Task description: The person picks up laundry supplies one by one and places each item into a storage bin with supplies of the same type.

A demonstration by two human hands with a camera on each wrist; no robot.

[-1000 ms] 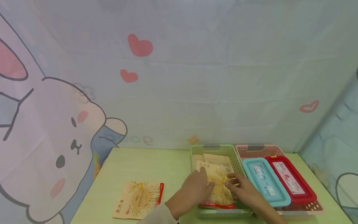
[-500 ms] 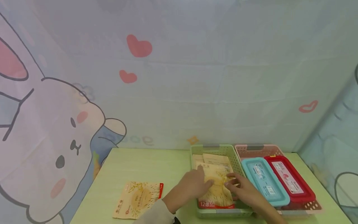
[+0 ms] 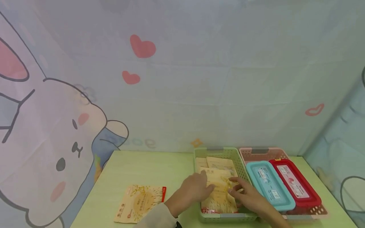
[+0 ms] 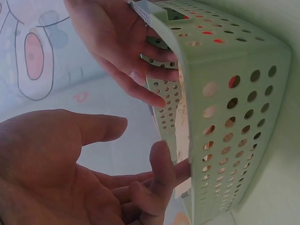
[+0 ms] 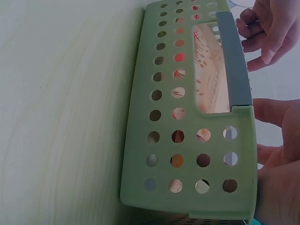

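A beige printed pouch with a red strip along its near end lies on top of other beige pouches in a green perforated basket. At its left side is my left hand, fingers loosely bent and thumb apart. My right hand is at the opposite side, fingertips close to the pouch's edge. In the left wrist view, fingers of both hands dip past the basket rim; neither grips anything visibly. The basket wall hides part of my right hand in the right wrist view.
Another beige pouch lies flat on the table at the left. Right of the green basket, a pink basket holds two lidded packs, one turquoise and one red. A printed cloth hangs behind.
The top pouch has shifted slightly toward the near end of the green basket. My left hand has drawn a little to the left; the right hand has barely moved.
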